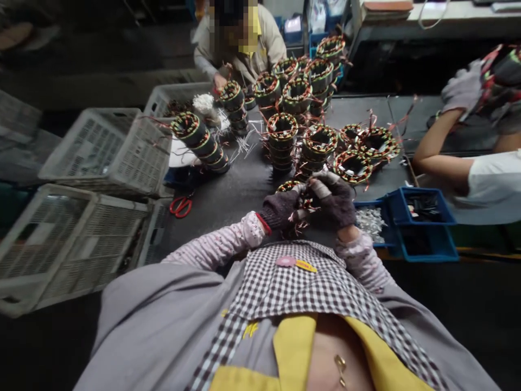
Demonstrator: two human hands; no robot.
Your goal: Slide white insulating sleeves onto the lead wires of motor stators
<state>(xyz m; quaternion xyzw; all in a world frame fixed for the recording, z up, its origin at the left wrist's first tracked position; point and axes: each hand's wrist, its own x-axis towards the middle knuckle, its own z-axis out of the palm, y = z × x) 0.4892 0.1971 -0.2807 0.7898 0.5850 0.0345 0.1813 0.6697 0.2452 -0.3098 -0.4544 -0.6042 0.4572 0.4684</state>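
Note:
Both my hands wear dark knit gloves and meet just in front of my chest. My left hand (280, 209) and my right hand (336, 200) are closed around a wound stator coil (293, 187) with copper windings and red and white lead wires. The coil rests at the near edge of the dark worktable (236, 190). Much of it is hidden behind my fingers. Several more stator coils (317, 142) lie and stand stacked just beyond my hands.
Red-handled scissors (180, 206) lie left of my hands. Grey plastic crates (101, 149) stand at the left. Blue bins (419, 209) with small parts sit at the right. One person works across the table; another person's arm (437, 152) reaches in from the right.

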